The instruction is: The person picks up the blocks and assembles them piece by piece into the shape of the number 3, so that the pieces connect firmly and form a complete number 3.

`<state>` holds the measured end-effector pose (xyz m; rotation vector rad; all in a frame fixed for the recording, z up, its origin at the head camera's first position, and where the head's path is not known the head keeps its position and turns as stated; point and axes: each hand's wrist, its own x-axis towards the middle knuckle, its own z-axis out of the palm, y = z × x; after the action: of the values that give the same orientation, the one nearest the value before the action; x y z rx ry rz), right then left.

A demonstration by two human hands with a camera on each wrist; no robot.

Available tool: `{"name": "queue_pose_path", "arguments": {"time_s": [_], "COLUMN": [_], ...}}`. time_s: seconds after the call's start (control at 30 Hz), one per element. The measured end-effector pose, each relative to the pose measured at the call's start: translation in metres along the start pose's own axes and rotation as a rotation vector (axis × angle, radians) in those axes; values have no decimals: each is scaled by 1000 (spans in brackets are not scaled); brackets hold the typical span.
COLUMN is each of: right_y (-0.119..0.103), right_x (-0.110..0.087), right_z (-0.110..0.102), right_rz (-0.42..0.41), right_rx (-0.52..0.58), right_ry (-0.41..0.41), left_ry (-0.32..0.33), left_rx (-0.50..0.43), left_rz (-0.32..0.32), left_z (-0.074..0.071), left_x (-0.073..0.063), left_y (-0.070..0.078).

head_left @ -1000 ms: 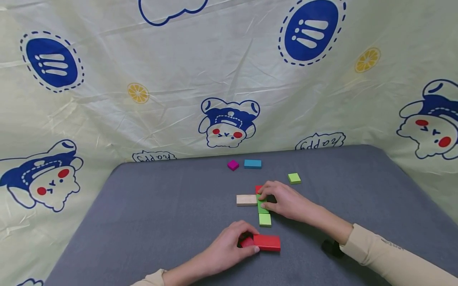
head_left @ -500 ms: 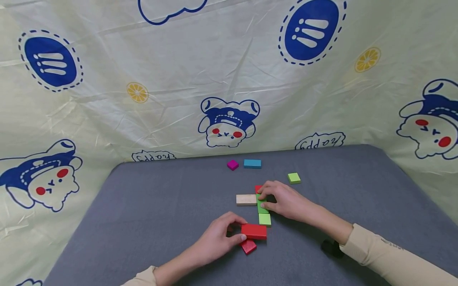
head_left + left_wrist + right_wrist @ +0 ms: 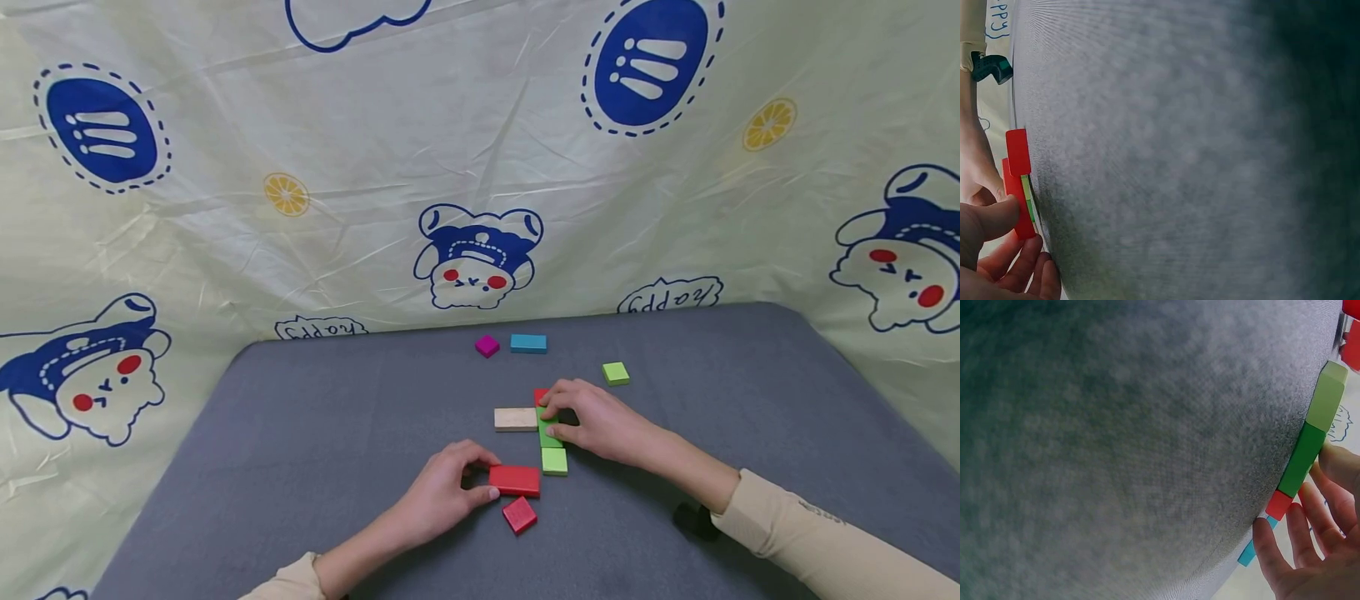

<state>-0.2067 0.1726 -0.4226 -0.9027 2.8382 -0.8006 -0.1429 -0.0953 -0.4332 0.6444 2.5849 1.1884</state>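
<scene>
My left hand (image 3: 441, 493) pinches a red rectangular block (image 3: 517, 481) by its left end, thumb on the near side and fingers on the far side. Just nearer lies a small red square block (image 3: 520, 515), turned at an angle. My right hand (image 3: 600, 419) has curled fingers and thumb on the green block (image 3: 550, 433). At that block's near end sits a light green square block (image 3: 554, 462); at its far end, a red block (image 3: 540, 397), partly hidden by fingers. A pale wooden block (image 3: 515, 420) meets its left side.
Toward the table's far edge lie a magenta block (image 3: 487, 346) and a blue rectangular block (image 3: 528, 343). Another light green block (image 3: 616, 373) is beyond the right hand. A patterned cloth (image 3: 360, 167) hangs behind the grey table (image 3: 315, 433).
My left hand has carried the red rectangular block left and slightly away from me, off the small red block, which now shows fully. My right hand has stayed in place.
</scene>
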Motion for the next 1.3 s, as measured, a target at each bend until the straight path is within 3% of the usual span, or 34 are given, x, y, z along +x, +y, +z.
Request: {"name": "queue_pose_path", "arguments": {"time_s": [0.5,0.77,1.3], "right_y": [1,1,1], "right_x": [0,1,0], "right_z": [1,0,0], "right_rz": [-1,-9,-2], "right_rx": [-6,1,4], "right_ry": [-3,-1,0], "left_ry": [-6,-25,-3], "left_rx": [55,50,35], "left_rz": [37,21,8], "left_z": [3,4,6], "left_x": [0,4,4], "left_y": [2,3,5]}}
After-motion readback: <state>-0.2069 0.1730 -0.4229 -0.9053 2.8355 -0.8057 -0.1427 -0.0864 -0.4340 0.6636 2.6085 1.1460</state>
